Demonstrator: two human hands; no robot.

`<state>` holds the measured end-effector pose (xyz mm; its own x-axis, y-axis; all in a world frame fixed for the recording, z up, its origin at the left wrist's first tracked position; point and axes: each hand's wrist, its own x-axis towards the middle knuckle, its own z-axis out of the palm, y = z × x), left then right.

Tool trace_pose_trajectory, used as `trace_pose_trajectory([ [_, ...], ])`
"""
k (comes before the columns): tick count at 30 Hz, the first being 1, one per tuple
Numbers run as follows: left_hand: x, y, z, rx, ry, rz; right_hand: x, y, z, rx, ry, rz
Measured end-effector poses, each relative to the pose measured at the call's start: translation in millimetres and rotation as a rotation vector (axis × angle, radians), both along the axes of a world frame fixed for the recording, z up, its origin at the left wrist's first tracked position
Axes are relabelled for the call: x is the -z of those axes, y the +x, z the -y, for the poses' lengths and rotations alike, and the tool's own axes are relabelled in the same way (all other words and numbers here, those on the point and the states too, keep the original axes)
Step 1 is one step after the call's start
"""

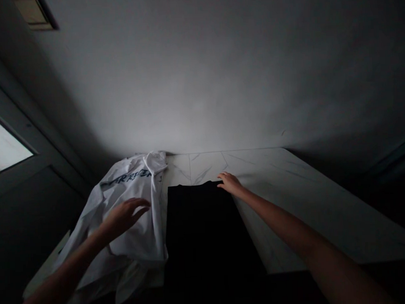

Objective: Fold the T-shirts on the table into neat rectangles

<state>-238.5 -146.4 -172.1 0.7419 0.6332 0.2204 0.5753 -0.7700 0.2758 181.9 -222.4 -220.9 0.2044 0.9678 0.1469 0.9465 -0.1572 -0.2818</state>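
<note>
A black piece of clothing (201, 227) lies flat on the table, its near end running down past the front edge; its exact kind is hard to make out in the dim light. My right hand (230, 184) is at the garment's far right corner, fingers curved around the edge there, and the fingertips seem to pinch the cloth. Over a white long-sleeved top (135, 229) with dark lettering hovers my left hand (126, 214). Its fingers are loosely bent, the thumb apart from them, with nothing between.
The white marble-patterned table (307, 201) stands against a grey wall (220, 80). A door with a bright pane (6, 145) is at the left. Part of a framed picture (34, 13) hangs at the upper left.
</note>
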Motion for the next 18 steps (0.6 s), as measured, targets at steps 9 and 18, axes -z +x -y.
trace_pose_trajectory([
  [9, 40.0, 140, -52, 0.031, 0.033, -0.323, 3.4, 19, 37, -0.223, 0.256, -0.367],
  [18, -51.1, 118, -66, 0.038, 0.102, -0.305, -137.0, -24, -6, -0.423, -0.459, -0.208],
])
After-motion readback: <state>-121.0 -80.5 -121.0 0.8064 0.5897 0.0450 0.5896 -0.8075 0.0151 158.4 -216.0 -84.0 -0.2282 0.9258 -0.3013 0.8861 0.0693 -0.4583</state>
